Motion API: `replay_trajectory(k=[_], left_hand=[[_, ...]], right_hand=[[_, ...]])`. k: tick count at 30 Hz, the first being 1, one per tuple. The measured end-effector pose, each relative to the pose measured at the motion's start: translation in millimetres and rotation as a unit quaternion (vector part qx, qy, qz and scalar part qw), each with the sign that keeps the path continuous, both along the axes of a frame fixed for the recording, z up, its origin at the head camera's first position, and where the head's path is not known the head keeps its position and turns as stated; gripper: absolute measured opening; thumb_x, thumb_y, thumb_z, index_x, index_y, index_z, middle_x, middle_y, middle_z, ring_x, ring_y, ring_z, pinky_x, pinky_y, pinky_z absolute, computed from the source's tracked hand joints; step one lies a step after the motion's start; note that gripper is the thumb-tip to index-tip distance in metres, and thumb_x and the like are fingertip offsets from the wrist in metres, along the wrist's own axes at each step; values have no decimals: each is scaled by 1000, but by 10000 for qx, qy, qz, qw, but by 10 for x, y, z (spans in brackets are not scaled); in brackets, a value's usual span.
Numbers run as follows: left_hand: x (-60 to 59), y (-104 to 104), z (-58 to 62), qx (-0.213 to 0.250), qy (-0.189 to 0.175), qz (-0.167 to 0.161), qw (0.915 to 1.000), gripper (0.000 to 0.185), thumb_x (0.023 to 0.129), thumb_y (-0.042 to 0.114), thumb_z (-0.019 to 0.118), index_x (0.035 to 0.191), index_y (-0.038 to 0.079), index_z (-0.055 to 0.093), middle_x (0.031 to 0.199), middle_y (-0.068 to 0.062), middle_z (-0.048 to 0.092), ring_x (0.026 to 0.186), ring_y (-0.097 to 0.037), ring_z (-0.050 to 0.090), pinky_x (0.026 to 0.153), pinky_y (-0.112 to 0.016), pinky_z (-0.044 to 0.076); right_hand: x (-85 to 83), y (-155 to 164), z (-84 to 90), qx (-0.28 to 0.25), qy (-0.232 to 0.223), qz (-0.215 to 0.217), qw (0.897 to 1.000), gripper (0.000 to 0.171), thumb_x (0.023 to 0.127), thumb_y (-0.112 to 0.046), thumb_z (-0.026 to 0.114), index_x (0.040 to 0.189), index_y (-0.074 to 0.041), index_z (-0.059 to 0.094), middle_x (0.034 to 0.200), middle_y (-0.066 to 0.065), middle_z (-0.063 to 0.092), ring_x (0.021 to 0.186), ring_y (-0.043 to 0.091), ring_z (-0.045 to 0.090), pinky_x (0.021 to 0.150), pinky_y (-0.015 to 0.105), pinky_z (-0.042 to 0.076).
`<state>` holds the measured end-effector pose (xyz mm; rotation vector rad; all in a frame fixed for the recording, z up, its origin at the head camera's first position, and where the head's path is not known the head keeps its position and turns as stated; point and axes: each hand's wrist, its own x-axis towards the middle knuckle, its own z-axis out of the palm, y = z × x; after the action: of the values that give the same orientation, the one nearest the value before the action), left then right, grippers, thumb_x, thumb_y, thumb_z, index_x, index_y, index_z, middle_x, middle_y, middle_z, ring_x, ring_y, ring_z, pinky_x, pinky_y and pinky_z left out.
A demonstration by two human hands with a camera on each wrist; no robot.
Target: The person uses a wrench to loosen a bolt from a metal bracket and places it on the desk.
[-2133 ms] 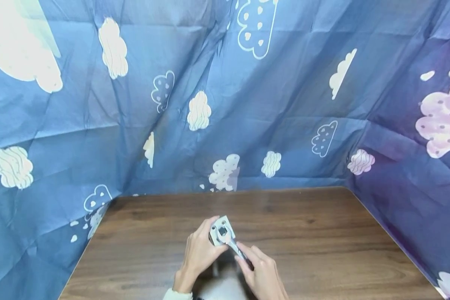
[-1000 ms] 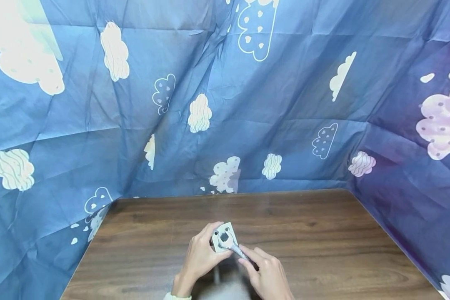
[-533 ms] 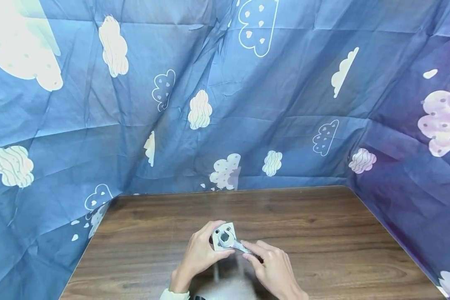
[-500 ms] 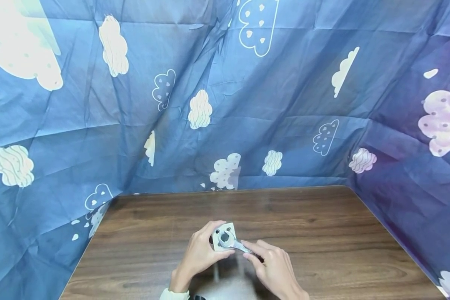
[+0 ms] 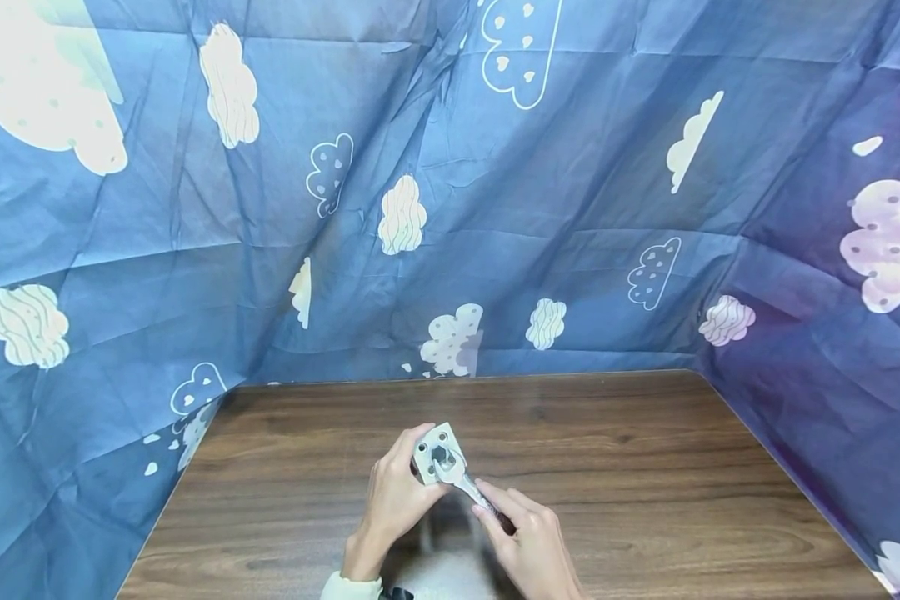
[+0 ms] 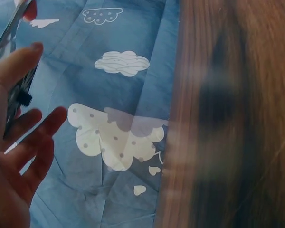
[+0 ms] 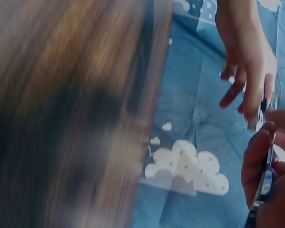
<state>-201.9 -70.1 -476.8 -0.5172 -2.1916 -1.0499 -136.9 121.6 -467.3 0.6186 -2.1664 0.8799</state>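
Head view: the left hand (image 5: 393, 500) fingers (image 5: 408, 440) are curling around a small square metal plate (image 5: 435, 452), holding it above the counter (image 5: 645, 500). The right hand (image 5: 528, 546) is pinching a wrench (image 5: 461, 485), its head sitting on the plate's centre, handle pointing toward five o'clock. Blue cloud-print cloth (image 5: 570, 208) is hanging at twelve o'clock.

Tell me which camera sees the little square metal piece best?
The head camera does: the square metal piece shows its whole face and holes, held by the left hand, with the wrench on it. The left wrist camera catches only a shiny edge; the right wrist camera hardly shows it.
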Motion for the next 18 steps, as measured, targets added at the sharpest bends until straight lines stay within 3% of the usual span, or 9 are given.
replay_trajectory(k=[4, 10, 14, 18], left_hand=[[-14, 46, -3, 30, 238, 331, 9992, 77, 56, 29, 93, 125, 14, 62, 105, 1, 70, 70, -9, 63, 59, -23, 48], [-5, 109, -12, 137, 385, 547, 9977, 79, 56, 33, 95, 125, 12, 62, 103, -1, 70, 66, -12, 64, 57, -23, 49], [4, 102, -13, 115, 354, 462, 9982, 78, 58, 34, 94, 125, 12, 61, 104, -1, 70, 68, -12, 65, 58, -22, 49], [3, 58, -27, 45, 251, 252, 9994, 78, 59, 34, 94, 126, 13, 61, 105, 0, 70, 74, -12, 67, 62, -23, 51]], right_hand=[[19, -121, -16, -124, 234, -190, 9995, 36, 71, -4, 84, 106, -5, 75, 72, -7, 66, 59, -8, 40, 50, 7, 34], [54, -252, -26, -184, 142, -610, 9979, 34, 70, -6, 86, 102, -7, 76, 77, -2, 72, 64, -4, 54, 55, 13, 43], [52, -255, -32, -219, 124, -601, 9979, 34, 70, -7, 86, 102, -7, 76, 74, -5, 69, 61, -6, 49, 52, 11, 40], [38, -198, -14, -201, 44, -498, 9986, 33, 71, -8, 85, 103, -8, 77, 67, -12, 58, 58, -11, 35, 49, 6, 30]])
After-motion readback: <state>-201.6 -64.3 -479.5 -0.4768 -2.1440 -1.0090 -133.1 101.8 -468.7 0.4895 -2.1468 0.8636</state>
